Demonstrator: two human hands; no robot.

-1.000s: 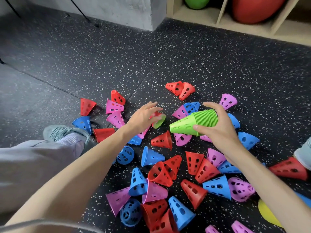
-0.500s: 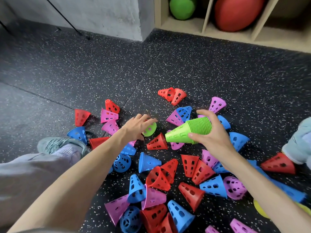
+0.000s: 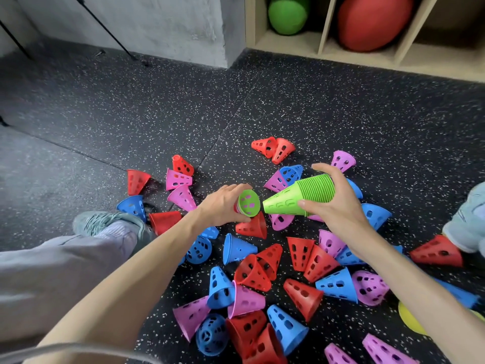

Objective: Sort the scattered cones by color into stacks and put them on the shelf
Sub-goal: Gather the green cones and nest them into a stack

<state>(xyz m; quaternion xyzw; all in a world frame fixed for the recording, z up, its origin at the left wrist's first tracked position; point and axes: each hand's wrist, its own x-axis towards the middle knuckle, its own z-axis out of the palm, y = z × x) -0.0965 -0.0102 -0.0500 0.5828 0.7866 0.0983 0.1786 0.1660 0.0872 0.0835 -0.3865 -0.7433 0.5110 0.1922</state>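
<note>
Green sorting was the step in hand at inspection. The right hand [image 3: 338, 206] gripped a green stack [image 3: 301, 195] of nested cones, held on its side above the floor [image 3: 341, 106], with the narrow tip pointing toward the person's left and the wide rims inside the curled fingers and thumb. The left hand [image 3: 223, 204] held a single green cone [image 3: 248, 202], fingers curled around its body, its open mouth turned toward the stack's tip; the two green pieces stood just apart, not yet joined. A trace of red showed at the edge of the left hand, and whether a second cone was caught in that grip could not be told. Beneath both hands lay the scattered cones: red cones [image 3: 301, 258], blue cones [image 3: 237, 249] and pink cones [image 3: 181, 197], many tipped over and some partly nested across colours. No other loose green cone was seen among them. The shelf [image 3: 325, 24] stood well apart at the far side, with a green ball [image 3: 287, 14] and a red ball [image 3: 375, 22] in its compartments. In the inspector's judgement, the next move called for lining the single cone's mouth up with the stack's tip and sliding it on squarely, so that it seated without jamming. Red, blue and pink stacks remained unbuilt, and nothing from this task was yet on the shelf.
</note>
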